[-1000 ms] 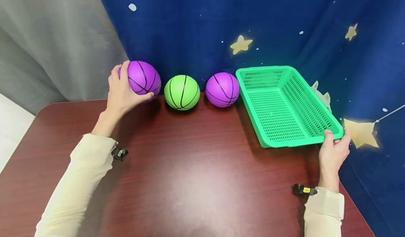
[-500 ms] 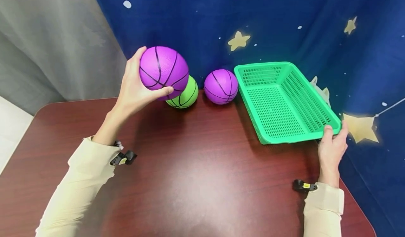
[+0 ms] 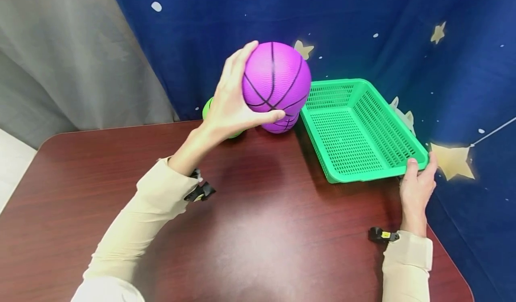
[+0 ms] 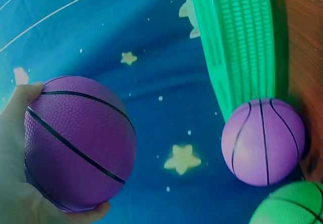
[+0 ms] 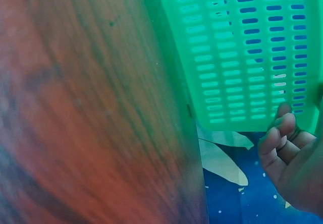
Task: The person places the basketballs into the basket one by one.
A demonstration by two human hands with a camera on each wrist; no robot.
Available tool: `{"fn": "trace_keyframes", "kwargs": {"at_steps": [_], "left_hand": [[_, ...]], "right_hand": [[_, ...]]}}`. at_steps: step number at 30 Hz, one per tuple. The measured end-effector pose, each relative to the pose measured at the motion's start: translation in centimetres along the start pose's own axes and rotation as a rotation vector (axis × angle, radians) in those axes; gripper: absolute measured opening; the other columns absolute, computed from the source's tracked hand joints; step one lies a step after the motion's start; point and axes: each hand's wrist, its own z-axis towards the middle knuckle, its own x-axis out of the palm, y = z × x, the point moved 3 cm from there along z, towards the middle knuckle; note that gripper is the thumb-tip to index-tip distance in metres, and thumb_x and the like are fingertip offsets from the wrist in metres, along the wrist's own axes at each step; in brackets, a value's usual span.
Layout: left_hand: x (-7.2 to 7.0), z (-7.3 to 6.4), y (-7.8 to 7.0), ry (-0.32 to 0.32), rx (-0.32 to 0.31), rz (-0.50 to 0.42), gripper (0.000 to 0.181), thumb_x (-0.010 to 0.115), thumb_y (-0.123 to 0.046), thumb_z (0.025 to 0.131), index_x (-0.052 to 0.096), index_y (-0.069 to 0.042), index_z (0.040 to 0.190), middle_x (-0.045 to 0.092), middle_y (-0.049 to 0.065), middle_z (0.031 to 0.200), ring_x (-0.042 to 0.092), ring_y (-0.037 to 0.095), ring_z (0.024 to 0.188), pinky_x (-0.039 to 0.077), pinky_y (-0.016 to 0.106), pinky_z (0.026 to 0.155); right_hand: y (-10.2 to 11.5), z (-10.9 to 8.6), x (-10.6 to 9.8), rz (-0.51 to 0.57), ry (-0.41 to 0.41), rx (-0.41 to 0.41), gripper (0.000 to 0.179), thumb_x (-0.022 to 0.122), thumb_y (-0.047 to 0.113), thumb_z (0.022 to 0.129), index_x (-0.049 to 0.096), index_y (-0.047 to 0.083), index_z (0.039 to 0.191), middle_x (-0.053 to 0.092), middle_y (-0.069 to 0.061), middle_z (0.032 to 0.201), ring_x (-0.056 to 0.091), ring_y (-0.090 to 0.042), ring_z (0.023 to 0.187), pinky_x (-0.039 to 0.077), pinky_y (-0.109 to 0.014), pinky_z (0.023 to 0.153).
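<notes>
My left hand (image 3: pixel 231 98) grips a purple basketball (image 3: pixel 278 75) from its left side, thumb below and fingers over the top, raised above the table. Behind it in the head view, a second purple basketball (image 3: pixel 280 125) and a green basketball (image 3: pixel 207 108) are mostly hidden. The left wrist view shows that second purple ball (image 4: pixel 263 142) beside the basket and part of the green ball (image 4: pixel 292 206). At the right, my right hand (image 3: pixel 418 190) pinches the near right corner of a green plastic basket (image 3: pixel 330 174), thumb over the rim. No ball shows inside the basket.
The dark red wooden table (image 3: pixel 101 172) runs beneath everything, its back edge against a blue curtain (image 3: pixel 193 19) with stars. A grey curtain (image 3: pixel 68 60) hangs at the left. The basket's right side reaches the table's right edge.
My left hand has lifted the purple basketball from the left end of the row and carried it right, past the green ball. My right hand keeps its hold on the basket.
</notes>
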Motion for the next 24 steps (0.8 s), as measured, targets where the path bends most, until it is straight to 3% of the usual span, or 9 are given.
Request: {"fn": "trace_keyframes", "kwargs": {"at_steps": [4, 7, 11, 15, 24], "left_hand": [[1.9, 0.9, -0.8, 0.035, 0.031, -0.02, 0.11, 0.083, -0.054, 0.054, 0.027, -0.026, 0.145, 0.028, -0.003, 0.142, 0.031, 0.004, 0.124, 0.038, 0.024, 0.092], [3.0, 1.3, -1.1, 0.045, 0.054, -0.01, 0.11, 0.082, -0.055, 0.054, 0.028, -0.025, 0.145, 0.028, -0.002, 0.142, 0.028, 0.004, 0.126, 0.037, 0.024, 0.093], [4.4, 1.8, -1.3, 0.044, 0.089, 0.02, 0.109, 0.08, -0.056, 0.054, 0.03, -0.023, 0.145, 0.029, -0.002, 0.142, 0.028, 0.008, 0.126, 0.036, 0.026, 0.094], [5.9, 2.2, -1.1, 0.057, 0.097, 0.049, 0.109, 0.079, -0.058, 0.054, 0.03, -0.023, 0.145, 0.029, -0.001, 0.141, 0.029, 0.013, 0.125, 0.035, 0.028, 0.094], [9.9, 3.4, -0.5, 0.143, 0.044, 0.092, 0.111, 0.077, -0.062, 0.054, 0.026, -0.027, 0.146, 0.025, -0.002, 0.144, 0.028, 0.015, 0.127, 0.04, 0.031, 0.091]], "right_hand": [[-0.2, 0.1, -0.2, -0.017, -0.014, 0.011, 0.056, 0.04, 0.041, 0.093, 0.025, 0.032, 0.146, 0.05, -0.016, 0.124, 0.04, -0.031, 0.114, 0.026, -0.04, 0.101], [-0.3, 0.2, -0.2, -0.026, -0.018, 0.01, 0.055, 0.042, 0.042, 0.093, 0.026, 0.033, 0.145, 0.053, -0.012, 0.111, 0.043, -0.029, 0.108, 0.029, -0.04, 0.097], [-0.2, 0.2, -0.1, -0.031, -0.009, 0.006, 0.054, 0.043, 0.042, 0.094, 0.027, 0.033, 0.145, 0.053, 0.003, 0.083, 0.053, -0.015, 0.08, 0.038, -0.028, 0.079], [-0.2, 0.1, -0.2, -0.027, 0.016, -0.012, 0.054, 0.043, 0.043, 0.094, 0.027, 0.032, 0.145, 0.049, 0.01, 0.065, 0.048, -0.001, 0.048, 0.039, -0.019, 0.055], [-0.1, 0.2, -0.1, 0.006, 0.046, -0.023, 0.054, 0.042, 0.04, 0.096, 0.024, 0.03, 0.146, 0.049, 0.004, 0.073, 0.049, -0.003, 0.045, 0.041, -0.014, 0.048]]}}
